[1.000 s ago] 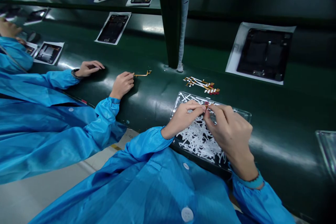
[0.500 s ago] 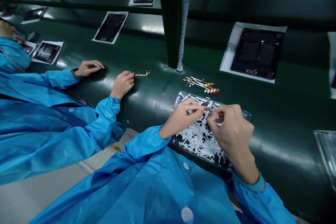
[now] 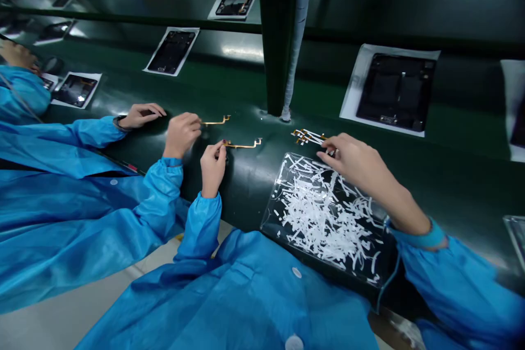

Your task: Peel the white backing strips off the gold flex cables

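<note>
1. Head view looks down on a dark green conveyor belt (image 3: 246, 186), with the person's two blue sleeves reaching out over it.
2. The left hand (image 3: 213, 161) pinches one end of a thin gold flex cable (image 3: 244, 145) between thumb and fingertips; the rest of the cable lies flat on the belt, pointing right, towards the green post (image 3: 274, 33).
3. The right hand (image 3: 353, 161) reaches to a small pile of flex cables (image 3: 307, 135) lying just beyond a clear tray (image 3: 274, 197). Its fingertips touch the near edge of the pile; whether they have closed on a piece cannot be told.
4. The tray holds a heap of white backing strips (image 3: 324, 213), and the right forearm passes over its far corner.
5. A co-worker's hand (image 3: 180, 132) just to the left holds a second gold cable (image 3: 215, 120), close to the person's own cable yet apart from it.
6. Dark device frames on white sheets (image 3: 394, 90) lie farther out on the belt.
7. Risks, as a judgement: the cable is thin and held by one end only, so a pull or twist could kink it or let it slip out of the pinch. The two gold cables lie near each other and could get mixed up. The right forearm, so close over the tray, could nudge it or sweep strips onto the belt, and a fingertip dragged through the pile could scatter or tangle the pieces.
</note>
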A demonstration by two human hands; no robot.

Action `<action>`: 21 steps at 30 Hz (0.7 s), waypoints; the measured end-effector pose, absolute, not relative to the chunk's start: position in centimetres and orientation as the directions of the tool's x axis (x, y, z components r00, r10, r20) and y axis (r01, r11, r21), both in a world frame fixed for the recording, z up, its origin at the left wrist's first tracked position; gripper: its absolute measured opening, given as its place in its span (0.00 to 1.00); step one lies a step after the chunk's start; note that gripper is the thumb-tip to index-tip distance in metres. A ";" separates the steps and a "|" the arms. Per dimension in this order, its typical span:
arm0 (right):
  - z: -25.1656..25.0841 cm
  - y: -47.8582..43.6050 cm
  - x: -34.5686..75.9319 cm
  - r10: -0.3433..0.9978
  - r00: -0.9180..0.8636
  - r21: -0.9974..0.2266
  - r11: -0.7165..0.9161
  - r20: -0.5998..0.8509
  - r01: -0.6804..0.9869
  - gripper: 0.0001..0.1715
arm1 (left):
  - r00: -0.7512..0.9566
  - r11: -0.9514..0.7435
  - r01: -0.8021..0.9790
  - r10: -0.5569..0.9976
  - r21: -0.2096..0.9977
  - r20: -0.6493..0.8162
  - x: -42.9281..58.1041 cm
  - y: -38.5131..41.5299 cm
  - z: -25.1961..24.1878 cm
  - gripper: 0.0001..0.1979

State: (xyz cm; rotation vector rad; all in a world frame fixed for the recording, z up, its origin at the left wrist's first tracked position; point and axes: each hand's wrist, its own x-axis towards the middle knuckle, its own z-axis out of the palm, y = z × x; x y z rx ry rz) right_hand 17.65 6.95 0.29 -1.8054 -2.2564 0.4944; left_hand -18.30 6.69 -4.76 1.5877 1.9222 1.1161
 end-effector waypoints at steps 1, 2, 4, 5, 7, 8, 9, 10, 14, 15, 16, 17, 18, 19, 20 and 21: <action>0.1 8.0 17.0 0.977 -0.207 -0.353 0.174 -0.057 0.919 0.18 | -0.302 0.039 0.633 0.932 0.773 0.200 -18.6 6.4 -5.0 0.14; -0.2 8.8 16.5 0.980 -0.188 -0.332 0.155 -0.067 0.930 0.21 | -0.333 0.047 0.643 0.916 0.765 0.223 -18.8 6.2 -5.1 0.15; -0.9 10.1 15.7 0.982 -0.166 -0.324 0.128 -0.091 0.937 0.23 | -0.381 0.062 0.654 0.888 0.754 0.257 -19.0 5.8 -5.2 0.15; -1.2 10.6 15.5 0.982 -0.162 -0.331 0.121 -0.100 0.936 0.22 | -0.397 0.067 0.656 0.878 0.752 0.268 -19.0 5.6 -5.2 0.15; -1.9 11.2 15.4 0.981 -0.160 -0.354 0.111 -0.113 0.928 0.20 | -0.412 0.066 0.655 0.866 0.752 0.283 -19.0 5.5 -5.0 0.14; -2.1 11.4 15.5 0.980 -0.160 -0.370 0.106 -0.119 0.923 0.18 | -0.412 0.061 0.654 0.865 0.754 0.288 -18.9 5.5 -5.0 0.13; -2.4 11.6 15.6 0.979 -0.162 -0.387 0.102 -0.124 0.916 0.15 | -0.407 0.054 0.653 0.866 0.755 0.291 -18.8 5.6 -4.9 0.13; -2.6 11.8 15.7 0.978 -0.165 -0.405 0.100 -0.128 0.909 0.13 | -0.400 0.045 0.652 0.869 0.757 0.292 -18.7 5.6 -4.9 0.13; -2.7 12.2 16.0 0.974 -0.185 -0.481 0.101 -0.131 0.871 0.07 | -0.372 0.008 0.640 0.878 0.768 0.301 -18.6 5.7 -5.0 0.13; -2.6 12.2 16.0 0.974 -0.189 -0.499 0.102 -0.128 0.861 0.07 | -0.371 0.000 0.638 0.876 0.770 0.307 -18.6 5.8 -5.1 0.12; -2.4 12.3 16.1 0.973 -0.194 -0.518 0.103 -0.124 0.849 0.06 | -0.370 -0.008 0.635 0.874 0.772 0.314 -18.6 5.8 -5.2 0.12; -2.2 12.3 16.3 0.972 -0.200 -0.540 0.103 -0.124 0.835 0.04 | -0.369 -0.017 0.633 0.873 0.774 0.320 -18.7 5.8 -5.2 0.11; -1.9 12.4 16.5 0.970 -0.206 -0.564 0.100 -0.127 0.820 0.04 | -0.366 -0.026 0.630 0.872 0.776 0.326 -18.7 5.9 -5.3 0.11; -1.6 12.4 16.8 0.968 -0.212 -0.590 0.094 -0.134 0.802 0.03 | -0.362 -0.036 0.627 0.871 0.778 0.333 -18.8 5.9 -5.3 0.10; -1.2 12.4 17.1 0.965 -0.218 -0.619 0.085 -0.144 0.781 0.03 | -0.357 -0.048 0.625 0.870 0.779 0.340 -18.8 5.9 -5.2 0.10; -0.9 12.4 17.5 0.963 -0.222 -0.650 0.071 -0.153 0.757 0.03 | -0.353 -0.060 0.623 0.868 0.780 0.349 -18.7 5.9 -5.1 0.10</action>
